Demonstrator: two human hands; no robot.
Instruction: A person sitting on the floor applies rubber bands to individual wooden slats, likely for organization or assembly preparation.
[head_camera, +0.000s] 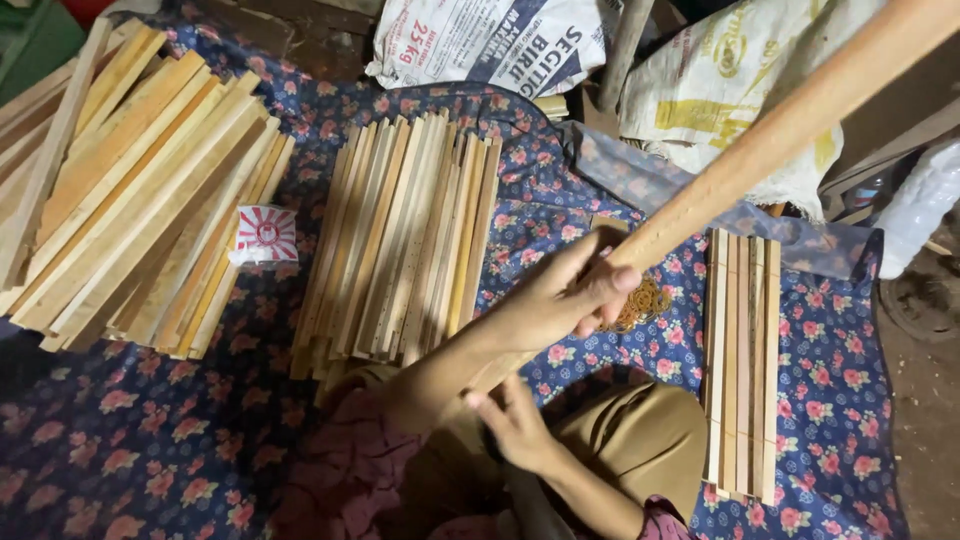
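My left hand (560, 295) is wrapped tight around one long wooden slat (780, 135) at frame centre, thumb on top; the slat slants from my lap to the upper right corner. My right hand (520, 425) lies below it with fingers spread open, fingertips touching the slat's lower end. Just right of the left hand I see a small heap of rubber bands (640, 300) on the flowered cloth (150, 440). I count three groups of slats: a row of about five (742, 360) at right, a bundle (405, 240) at centre, a big pile (130, 190) at upper left. A small red-and-white packet (265, 233) lies between pile and bundle. Two printed sacks, white (490, 40) and yellow-marked (720, 80), sit along the top.
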